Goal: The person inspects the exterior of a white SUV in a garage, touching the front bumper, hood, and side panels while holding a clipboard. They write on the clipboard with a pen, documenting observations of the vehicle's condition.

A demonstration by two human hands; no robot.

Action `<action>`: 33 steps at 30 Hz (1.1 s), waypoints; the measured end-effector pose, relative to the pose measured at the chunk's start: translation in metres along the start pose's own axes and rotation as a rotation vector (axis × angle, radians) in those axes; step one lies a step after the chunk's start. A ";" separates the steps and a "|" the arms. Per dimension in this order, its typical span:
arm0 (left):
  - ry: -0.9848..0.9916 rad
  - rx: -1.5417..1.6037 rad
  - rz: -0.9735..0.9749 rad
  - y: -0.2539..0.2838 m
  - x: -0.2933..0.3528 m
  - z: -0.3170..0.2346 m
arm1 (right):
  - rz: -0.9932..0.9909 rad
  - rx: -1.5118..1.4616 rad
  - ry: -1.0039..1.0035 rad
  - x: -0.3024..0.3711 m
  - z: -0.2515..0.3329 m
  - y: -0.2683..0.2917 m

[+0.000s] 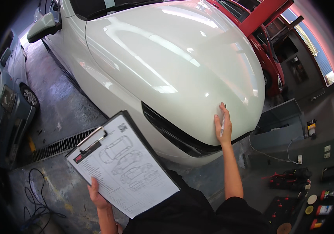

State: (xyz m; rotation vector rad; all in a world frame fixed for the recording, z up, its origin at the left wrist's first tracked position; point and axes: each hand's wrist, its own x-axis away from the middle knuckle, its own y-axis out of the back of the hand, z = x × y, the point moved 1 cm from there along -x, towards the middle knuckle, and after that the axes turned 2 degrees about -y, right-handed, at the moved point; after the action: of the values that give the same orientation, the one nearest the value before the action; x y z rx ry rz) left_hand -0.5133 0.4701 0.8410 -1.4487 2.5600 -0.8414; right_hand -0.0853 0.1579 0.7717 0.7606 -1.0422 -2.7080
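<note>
My left hand (97, 196) grips a clipboard (124, 113) at its lower left edge, thumb on top and the other fingers hidden beneath. A printed sheet (135, 195) with line drawings of a car lies under its metal clip. Over the front edge of a white car's hood (167, 78), my right hand (224, 126) rests with a slim white pen (223, 124) held along its fingers. The fingertips appear to touch the hood. Just below the hood edge runs a dark headlight and grille strip (174, 134).
A grey-blue car (8, 101) stands at the left. A red car (266, 54) and a red post (264, 17) are behind on the right. Black cable (38, 202) lies on the floor near a drain grate (63, 146). Tools (290, 179) sit at the right.
</note>
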 end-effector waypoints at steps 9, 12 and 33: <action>-0.167 0.257 -0.198 0.080 0.013 -0.057 | -0.119 0.032 -0.069 0.009 0.021 -0.035; -0.140 0.375 -0.251 0.084 0.007 -0.054 | -0.123 0.020 -0.086 0.009 0.020 -0.040; 0.076 0.268 0.103 0.043 -0.269 -0.084 | -0.055 0.081 -0.220 0.002 0.039 -0.040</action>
State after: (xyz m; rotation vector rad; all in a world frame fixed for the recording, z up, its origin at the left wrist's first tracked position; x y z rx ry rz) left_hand -0.4259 0.7416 0.8393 -1.2193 2.4316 -1.1890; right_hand -0.1047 0.2103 0.7692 0.5179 -1.2001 -2.8623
